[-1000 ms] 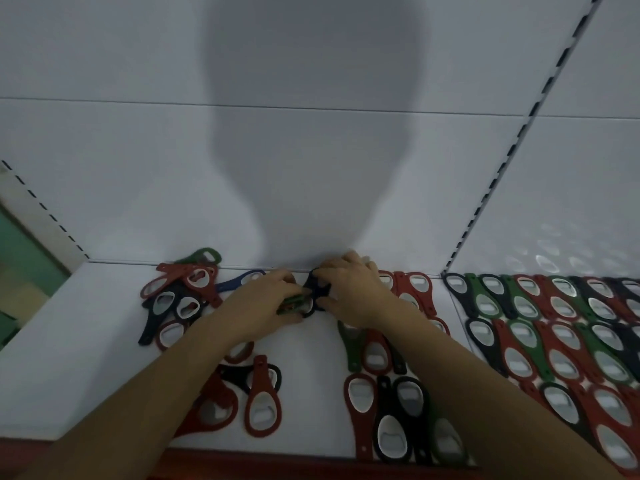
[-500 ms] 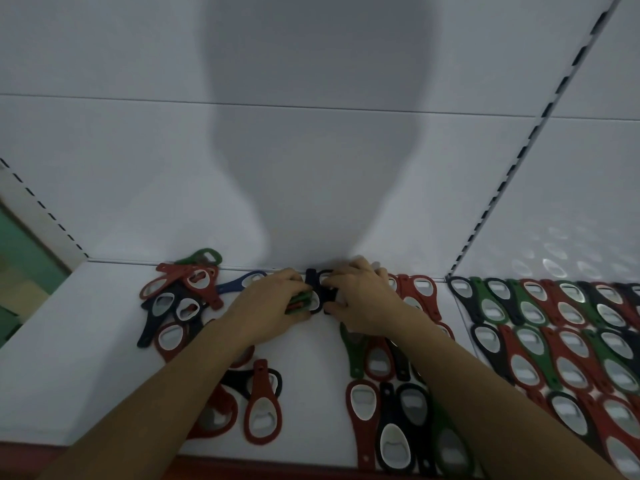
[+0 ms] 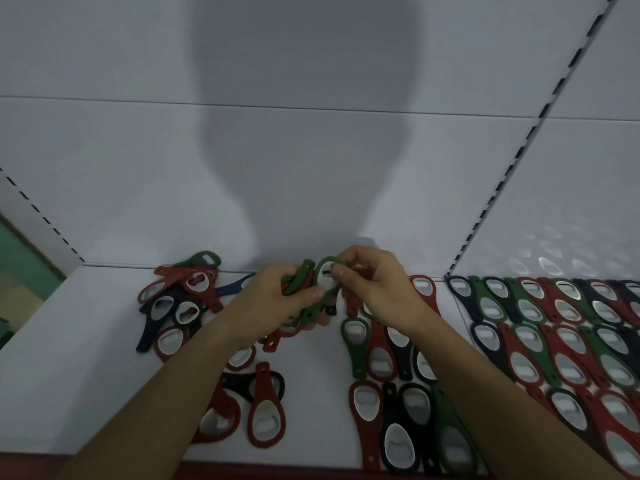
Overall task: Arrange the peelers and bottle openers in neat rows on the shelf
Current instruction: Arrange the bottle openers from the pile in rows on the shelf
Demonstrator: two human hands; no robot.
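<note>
a dark shadow (image 3: 304, 133) falls on the white back panel (image 3: 104, 150) beside a slotted upright (image 3: 519, 151).

The shelf (image 3: 69, 375) fills the lower part of the frame, with the back wall (image 3: 138, 168) behind it; a pile (image 3: 176, 306) lies at centre left, close to the wall; the left hand (image 3: 273, 299) and the right hand (image 3: 374, 285) meet in the centre, above the shelf; the left hand holds a bundle (image 3: 298, 282), and the right hand pinches one opener (image 3: 325, 271) at the right side of the bundle; a loose pair (image 3: 266, 407) lies below the left hand, near the front edge; short rows (image 3: 381, 358) lie below the right hand; at far right, beyond the upright (image 3: 519, 150), lie full rows (image 3: 554, 341).
</note>
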